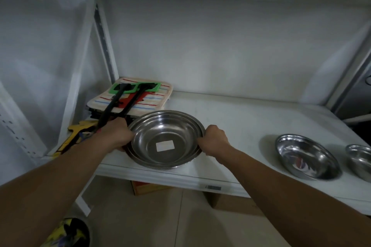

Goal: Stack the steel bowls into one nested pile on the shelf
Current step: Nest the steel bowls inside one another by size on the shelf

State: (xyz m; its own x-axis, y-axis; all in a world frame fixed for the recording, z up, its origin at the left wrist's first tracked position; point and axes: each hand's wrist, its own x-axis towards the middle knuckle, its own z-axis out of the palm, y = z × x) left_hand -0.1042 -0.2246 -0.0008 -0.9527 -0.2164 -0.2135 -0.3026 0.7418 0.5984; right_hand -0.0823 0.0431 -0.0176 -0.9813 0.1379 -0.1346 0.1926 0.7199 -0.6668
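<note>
A nested pile of steel bowls (166, 126) sits near the front edge of the white shelf (241, 118); the top bowl has a white label in its bottom. My left hand (116, 134) grips the pile's left rim and my right hand (213, 139) grips its right rim. Further right on the shelf stands a single steel bowl (306, 155). Another steel bowl (360, 159) is cut off by the right edge of the view.
Behind the pile on the left lies a striped cloth stack (138, 96) with two black-handled tools (120, 104) on green cards. Yellow packaging (74, 134) lies under my left wrist. A cardboard box (148, 187) stands on the floor below the shelf.
</note>
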